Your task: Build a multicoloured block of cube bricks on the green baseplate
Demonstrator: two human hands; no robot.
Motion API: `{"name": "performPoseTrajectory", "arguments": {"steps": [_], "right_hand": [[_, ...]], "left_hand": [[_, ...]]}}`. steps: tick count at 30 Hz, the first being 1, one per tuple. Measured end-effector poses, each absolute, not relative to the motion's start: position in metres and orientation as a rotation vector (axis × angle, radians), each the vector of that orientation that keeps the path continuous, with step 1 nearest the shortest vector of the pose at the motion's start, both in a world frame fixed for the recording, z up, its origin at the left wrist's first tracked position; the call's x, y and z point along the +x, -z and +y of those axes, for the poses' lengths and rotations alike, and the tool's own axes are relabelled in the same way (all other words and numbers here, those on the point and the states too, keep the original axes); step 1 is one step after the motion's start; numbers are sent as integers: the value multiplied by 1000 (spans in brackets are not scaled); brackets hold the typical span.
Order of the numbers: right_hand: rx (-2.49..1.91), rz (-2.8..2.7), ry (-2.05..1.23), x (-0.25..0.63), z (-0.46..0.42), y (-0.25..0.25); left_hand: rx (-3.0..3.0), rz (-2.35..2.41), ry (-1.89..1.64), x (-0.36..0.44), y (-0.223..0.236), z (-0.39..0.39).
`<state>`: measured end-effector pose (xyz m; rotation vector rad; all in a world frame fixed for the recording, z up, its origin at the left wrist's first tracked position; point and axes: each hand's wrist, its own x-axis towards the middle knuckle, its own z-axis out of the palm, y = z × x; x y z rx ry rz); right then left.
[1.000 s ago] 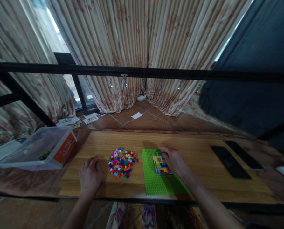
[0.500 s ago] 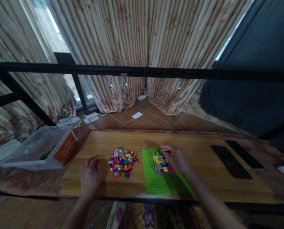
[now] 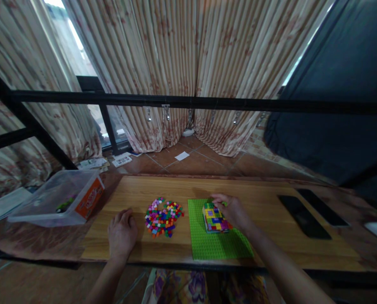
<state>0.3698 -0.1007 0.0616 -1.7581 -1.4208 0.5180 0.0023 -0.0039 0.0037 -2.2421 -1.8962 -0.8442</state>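
Note:
On the green baseplate (image 3: 204, 249) stands a low block build (image 3: 214, 218) of many-coloured toy bricks. My right hand (image 3: 231, 210) reaches over its far right side, thumb and fingertips pinched together at the back edge. Whatever lies between those fingertips is too small to make out. To the left of the plate, a loose pile of small coloured bricks (image 3: 163, 219) is spread on the wooden board. My left hand (image 3: 122, 234) rests on the board left of the pile, fingers loosely bent and a little apart, holding nothing.
A clear plastic box (image 3: 53, 211) with an orange label and a few green pieces sits at the far left. Two dark flat phone-like slabs (image 3: 304, 217) lie on the right. Beyond the wooden board (image 3: 163, 183), a black bar (image 3: 188, 101) crosses in front of curtains.
My right fingertips stay at the back edge of the block build with only small shifts. My left hand rests in place. The whole view has tilted slightly.

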Motion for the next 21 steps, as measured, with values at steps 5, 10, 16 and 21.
{"name": "performPoseTrajectory", "arguments": {"steps": [5,10,16,21], "right_hand": [[-1718,-1308,-421,372,-109,-66],[-1698,-1188,-311,349,-126,-78],[-1660,-1458,-413,279,-134,-79],[-1878,-1608,-331,248,-111,-58]], "left_hand": [[-2224,-1935,844,3,-3,-5],[-2215,-1943,858,5,-4,-6],[-2226,-1929,886,5,-5,-7],[-2235,-1942,885,6,-6,-8]]}}
